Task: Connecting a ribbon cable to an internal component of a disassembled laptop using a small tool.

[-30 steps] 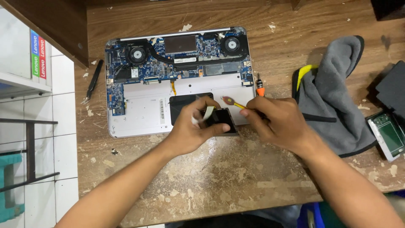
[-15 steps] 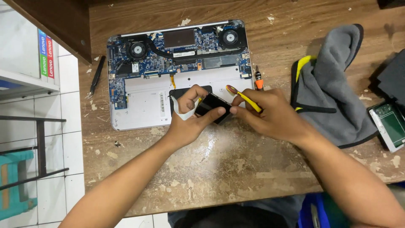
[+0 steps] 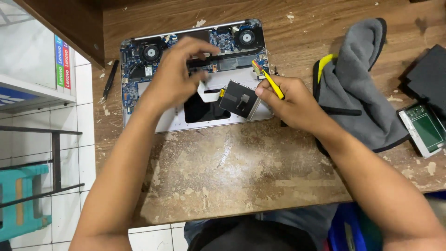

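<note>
An opened silver laptop (image 3: 153, 121) lies bottom side up on the worn wooden table (image 3: 241, 172), with its circuit board and two fans bare. My left hand (image 3: 179, 76) hovers over the board with its fingers spread, blurred, holding nothing. A white flat ribbon cable (image 3: 207, 94) curls just below its fingers. My right hand (image 3: 290, 100) grips a yellow-handled screwdriver (image 3: 271, 82) and pinches the edge of a dark square trackpad part (image 3: 238, 97). That part is tilted above the empty dark recess (image 3: 200, 111) in the palm rest.
A grey cloth with yellow trim (image 3: 360, 88) lies right of the laptop. Further right are a green board in a silver frame (image 3: 425, 130) and a black part (image 3: 429, 76). Black tweezers (image 3: 109, 83) lie left of the laptop. Beside the table stands a teal stool (image 3: 23, 200).
My left hand let go of the trackpad part and moved up over the board. My right hand now holds the part alone, lifted to the right of its recess.
</note>
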